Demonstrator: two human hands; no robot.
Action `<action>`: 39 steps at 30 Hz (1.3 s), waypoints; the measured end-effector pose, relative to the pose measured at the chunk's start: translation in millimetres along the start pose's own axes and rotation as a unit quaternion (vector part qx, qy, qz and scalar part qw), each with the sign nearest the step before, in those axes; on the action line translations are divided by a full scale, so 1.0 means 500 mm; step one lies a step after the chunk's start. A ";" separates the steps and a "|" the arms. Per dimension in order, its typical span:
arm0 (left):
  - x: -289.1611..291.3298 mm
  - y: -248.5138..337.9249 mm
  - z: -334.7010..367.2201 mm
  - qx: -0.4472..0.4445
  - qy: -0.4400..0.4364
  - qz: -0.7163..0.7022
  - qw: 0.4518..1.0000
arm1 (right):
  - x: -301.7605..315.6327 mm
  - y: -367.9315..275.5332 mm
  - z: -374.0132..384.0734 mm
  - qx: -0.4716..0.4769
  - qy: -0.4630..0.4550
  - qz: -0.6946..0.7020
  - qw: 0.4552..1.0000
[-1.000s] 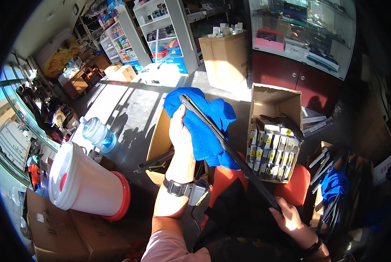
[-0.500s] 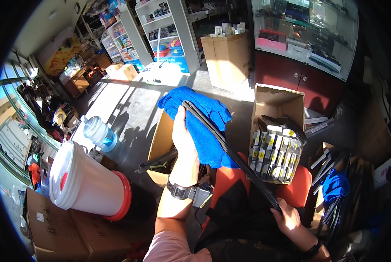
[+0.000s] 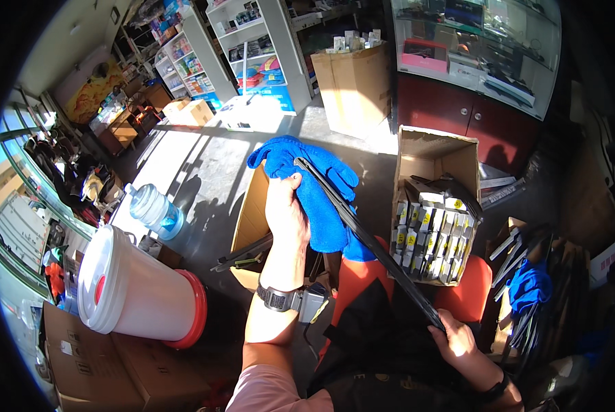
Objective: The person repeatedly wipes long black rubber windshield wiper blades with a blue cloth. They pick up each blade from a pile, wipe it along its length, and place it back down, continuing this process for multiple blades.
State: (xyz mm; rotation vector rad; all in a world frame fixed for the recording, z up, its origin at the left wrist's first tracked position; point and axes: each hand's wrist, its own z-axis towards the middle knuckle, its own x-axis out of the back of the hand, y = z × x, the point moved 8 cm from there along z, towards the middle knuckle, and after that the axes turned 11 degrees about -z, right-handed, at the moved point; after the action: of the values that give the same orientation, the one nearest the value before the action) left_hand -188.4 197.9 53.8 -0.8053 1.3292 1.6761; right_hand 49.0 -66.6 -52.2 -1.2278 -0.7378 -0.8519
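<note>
A long black wiper blade (image 3: pixel 370 242) runs slantwise in front of me, its far end resting against a bright blue cloth (image 3: pixel 324 216). My right hand (image 3: pixel 455 341) is closed round the blade's near end. Bunched in my left hand (image 3: pixel 287 211) is the blue cloth, which drapes down behind the blade. My left thumb lies on the cloth just beside the blade's far tip. The fingers of that hand are mostly hidden by the cloth.
An open carton (image 3: pixel 434 141) of small packed boxes stands right of the blade. Another open carton (image 3: pixel 249 216) with dark strips sits below the cloth. Left are a white bucket (image 3: pixel 142 281) with red base and a water jug (image 3: pixel 156 211). More strips and a blue cloth (image 3: pixel 529 285) lie right.
My left thumb has come off the blade's far end onto the cloth, and that hand has shifted slightly down. The right hand keeps its hold with little movement.
</note>
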 end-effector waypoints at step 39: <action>-0.085 -0.111 -0.108 0.018 -0.105 0.141 0.984 | 0.044 -0.059 0.059 -0.026 -0.175 0.347 0.921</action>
State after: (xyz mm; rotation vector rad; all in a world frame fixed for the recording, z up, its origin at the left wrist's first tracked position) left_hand -120.5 141.7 53.8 -0.4191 1.3673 1.8909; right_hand 33.5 -44.4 -13.6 -1.5711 -0.4944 -0.0643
